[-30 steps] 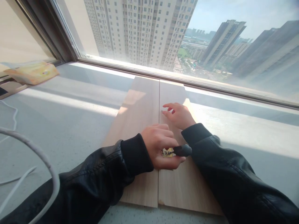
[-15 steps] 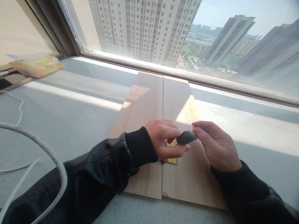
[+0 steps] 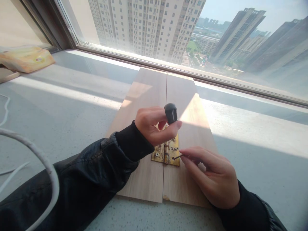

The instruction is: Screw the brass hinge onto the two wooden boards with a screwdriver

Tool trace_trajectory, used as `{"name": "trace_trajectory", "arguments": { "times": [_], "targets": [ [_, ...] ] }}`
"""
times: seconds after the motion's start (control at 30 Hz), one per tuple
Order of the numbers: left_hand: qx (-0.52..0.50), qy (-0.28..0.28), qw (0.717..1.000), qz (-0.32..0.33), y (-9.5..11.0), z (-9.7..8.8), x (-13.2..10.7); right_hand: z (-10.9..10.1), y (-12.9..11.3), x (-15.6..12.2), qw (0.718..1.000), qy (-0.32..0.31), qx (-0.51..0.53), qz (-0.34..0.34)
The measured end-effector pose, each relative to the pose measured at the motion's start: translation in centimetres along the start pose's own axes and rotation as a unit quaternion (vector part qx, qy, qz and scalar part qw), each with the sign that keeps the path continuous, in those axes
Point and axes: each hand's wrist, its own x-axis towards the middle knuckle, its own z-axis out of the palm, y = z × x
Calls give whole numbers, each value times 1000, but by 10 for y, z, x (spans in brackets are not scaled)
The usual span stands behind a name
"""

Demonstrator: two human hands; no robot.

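Left hand (image 3: 154,126) grips black handle (image 3: 171,113) | right hand (image 3: 213,176) pinches screw (image 3: 177,157) at brass hinge (image 3: 169,153)

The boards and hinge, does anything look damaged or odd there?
Yes. The right-hand board has a brownish, chipped-looking patch at its near edge beside the seam, unlike the pale wood around it. The yellow hinge also shows dark blotches; whether they're stains or wear, I can't tell.

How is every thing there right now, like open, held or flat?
Two boards: flat, side by side
Hinge: opened flat across both boards
Screw: pinched, tip at a hinge hole
Right hand: pinching the screw
Black-handled tool: held, tip hidden
Left hand: gripping the tool
White cable: curved
Packet: lying down
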Motion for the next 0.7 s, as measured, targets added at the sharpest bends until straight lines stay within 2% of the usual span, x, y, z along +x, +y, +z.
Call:
{"name": "trace_trajectory", "arguments": {
  "times": [0.27,0.7],
  "targets": [
    [5,6,1000,-16,-2,0,-1,2,2,-2,993,-21,-66,-93],
    [10,-13,999,-29,-1,0,-1,1,6,-5,986,-39,-84,-141]
  ]
}}
